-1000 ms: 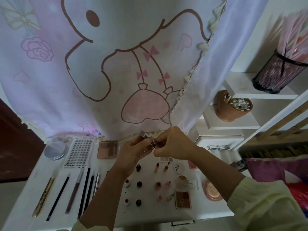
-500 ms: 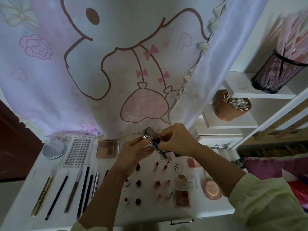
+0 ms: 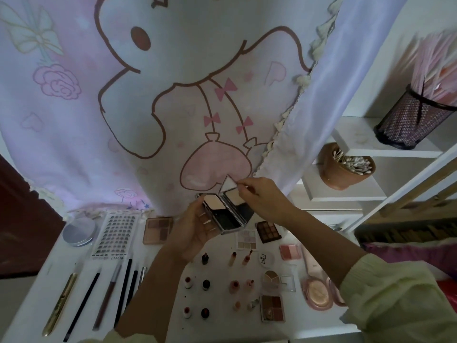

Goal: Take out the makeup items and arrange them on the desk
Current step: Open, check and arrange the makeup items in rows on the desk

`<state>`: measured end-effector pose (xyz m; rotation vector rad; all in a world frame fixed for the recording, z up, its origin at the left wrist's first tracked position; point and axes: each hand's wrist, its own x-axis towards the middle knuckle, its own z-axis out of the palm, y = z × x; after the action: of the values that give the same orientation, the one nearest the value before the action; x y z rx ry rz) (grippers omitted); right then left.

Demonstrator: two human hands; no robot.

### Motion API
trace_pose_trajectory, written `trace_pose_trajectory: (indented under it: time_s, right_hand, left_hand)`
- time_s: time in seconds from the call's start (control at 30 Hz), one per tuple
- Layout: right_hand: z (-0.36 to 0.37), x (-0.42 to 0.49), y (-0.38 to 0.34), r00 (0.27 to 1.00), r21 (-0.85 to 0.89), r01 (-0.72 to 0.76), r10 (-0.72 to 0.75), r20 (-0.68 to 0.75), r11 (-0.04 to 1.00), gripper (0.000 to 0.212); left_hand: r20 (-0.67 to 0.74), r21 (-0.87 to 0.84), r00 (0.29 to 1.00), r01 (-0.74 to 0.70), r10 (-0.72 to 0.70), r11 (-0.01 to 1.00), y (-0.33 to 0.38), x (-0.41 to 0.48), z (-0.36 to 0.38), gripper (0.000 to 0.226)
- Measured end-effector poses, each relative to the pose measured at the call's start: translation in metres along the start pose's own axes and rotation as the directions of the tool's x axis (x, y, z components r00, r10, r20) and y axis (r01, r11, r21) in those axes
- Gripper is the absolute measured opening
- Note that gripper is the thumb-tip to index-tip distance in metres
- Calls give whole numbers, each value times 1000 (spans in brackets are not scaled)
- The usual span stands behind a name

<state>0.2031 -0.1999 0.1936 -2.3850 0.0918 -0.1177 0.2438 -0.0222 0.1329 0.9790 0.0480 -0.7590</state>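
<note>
From the head camera, looking down: my left hand (image 3: 195, 231) is curled round an open compact (image 3: 225, 214), cradling it from below just above the back of the worktop (image 3: 220, 271). The compact is in the air, not touching the surface, and its two halves lie spread, with pale powder pans at the far end and a dark area nearer me.

My right hand (image 3: 267, 199) is closed in a pinch on a white triangular piece (image 3: 228, 186) at the compact's far edge, raised and tilted upward. I cannot tell whether it is a protective film or a small puff.

Below, much is already laid out:
- the pencils and brushes (image 3: 111, 293) in a row on the left
- a lash card (image 3: 115, 233) behind them
- small bottles (image 3: 206, 284) in columns in the middle
- a pink-brown palette (image 3: 158, 230) and a dark palette (image 3: 269, 231) along the back
- a round pink compact (image 3: 317, 293) to the right

I judge I am well into the arranging and am readying this one item for display. Next I need to settle or free the triangular piece and then lower the compact flat among the palettes. My left hand hides the spot directly beneath it, so I must check for room first and come down gently so I do not knock the bottles just in front.
</note>
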Motion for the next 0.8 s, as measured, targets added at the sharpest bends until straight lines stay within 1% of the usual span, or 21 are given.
trace_pose_trajectory:
  time_s: [0.13, 0.23, 0.3, 0.4, 0.47, 0.53, 0.63, 0.7, 0.8]
  right_hand:
    - [-5, 19, 4, 998, -53, -10, 7, -54, 999, 36]
    - [0, 30, 8, 997, -93, -43, 36, -73, 995, 37]
    - [6, 34, 12, 995, -109, -98, 94, -39, 989, 38]
    - [11, 38, 17, 977, -7, -203, 203, 65, 979, 38]
    - [13, 42, 20, 961, 20, -269, 267, 76, 963, 41]
    - [18, 48, 28, 947, -15, -317, 318, 45, 948, 44]
    - [32, 51, 45, 918, -75, -381, 386, 87, 922, 41]
    - [46, 52, 59, 895, -130, -420, 434, 105, 898, 42]
    - [64, 53, 72, 868, -150, -465, 482, 118, 873, 29]
  left_hand:
    - [-11, 58, 1000, -19, 19, 998, 26, 19, -6, 44]
    - [-54, 88, 999, 10, -5, 996, 40, 34, -10, 43]
    - [-74, 103, 996, 57, -50, 993, 44, 45, -14, 45]
    - [-97, 100, 989, 119, -109, 988, 44, 60, -21, 44]
    - [-88, 141, 988, 141, -129, 980, 42, 70, -27, 40]
    - [-89, 225, 984, 172, -156, 959, 38, 80, -31, 34]
    - [-160, 293, 965, 249, -210, 923, 28, 95, -40, 28]
    - [-210, 326, 945, 310, -251, 893, 18, 104, -46, 31]
    - [-272, 362, 919, 374, -287, 854, 5, 109, -55, 34]
